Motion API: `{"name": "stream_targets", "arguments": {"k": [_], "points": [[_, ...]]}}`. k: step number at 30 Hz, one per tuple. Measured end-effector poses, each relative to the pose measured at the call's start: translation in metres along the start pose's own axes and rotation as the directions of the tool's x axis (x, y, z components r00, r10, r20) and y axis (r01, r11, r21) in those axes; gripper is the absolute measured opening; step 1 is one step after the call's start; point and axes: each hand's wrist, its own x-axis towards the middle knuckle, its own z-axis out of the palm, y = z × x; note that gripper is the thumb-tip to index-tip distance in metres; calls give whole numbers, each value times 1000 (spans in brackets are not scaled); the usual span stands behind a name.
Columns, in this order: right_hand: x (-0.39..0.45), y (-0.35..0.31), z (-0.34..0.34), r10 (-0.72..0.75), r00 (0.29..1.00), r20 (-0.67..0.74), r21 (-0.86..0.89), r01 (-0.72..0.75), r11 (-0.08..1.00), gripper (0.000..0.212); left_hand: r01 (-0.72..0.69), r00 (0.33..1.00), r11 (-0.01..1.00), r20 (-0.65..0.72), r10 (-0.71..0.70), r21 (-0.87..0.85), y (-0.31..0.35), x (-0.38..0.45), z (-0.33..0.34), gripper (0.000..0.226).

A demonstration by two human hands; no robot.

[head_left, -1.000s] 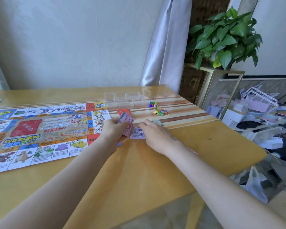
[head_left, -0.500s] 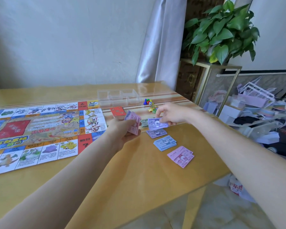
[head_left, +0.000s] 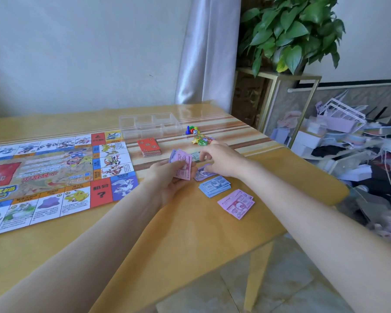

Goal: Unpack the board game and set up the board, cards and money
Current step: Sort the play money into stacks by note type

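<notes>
1. Yellow table (head_left: pixel 145 245) by a wall carries the board (head_left: pixel 54 172), laid flat at left, with the red cards (head_left: pixel 149 147) beside it.
2. Left hand (head_left: pixel 169 177) grips a fanned wad of notes (head_left: pixel 182 164), likely for sorting by colour.
3. Right hand (head_left: pixel 221 161) rests curled on the purple pile (head_left: pixel 201 175); blue pile (head_left: pixel 215 186) and pink pile (head_left: pixel 236 203) lie nearer.
4. Whether its fingers pinch a note is hidden.

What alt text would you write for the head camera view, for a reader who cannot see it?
A person's left hand grips a fan of pink play money while the right hand reaches to a purple pile on a yellow table. Blue and pink piles, red cards and the board lie nearby.
</notes>
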Motion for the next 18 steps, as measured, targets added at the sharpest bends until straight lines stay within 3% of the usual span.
{"name": "stream_targets", "arguments": {"k": [3,5,7,10,14,18], "points": [[1,-4,-1,13,993,-113,65,-6,998,14,-3,999,999,33,4,-53,1,-4,-4,21],[0,-13,-6,80,983,-164,343,-19,939,14,-24,999,998,28,26,-62,2,-4,-7,22],[-5,-21,-14,98,992,-74,551,-41,834,23,-39,999,999,33,39,-4,1,-6,-7,22],[-12,-27,-22,26,999,18,556,-32,830,16,-58,993,989,106,43,137,1,-11,-6,20],[-21,-26,-26,31,998,49,597,-54,801,16,-47,975,992,223,21,114,3,-19,-14,16],[-28,-30,-25,26,998,55,630,-55,775,12,-124,975,975,205,85,186,2,-25,-17,18]]}}
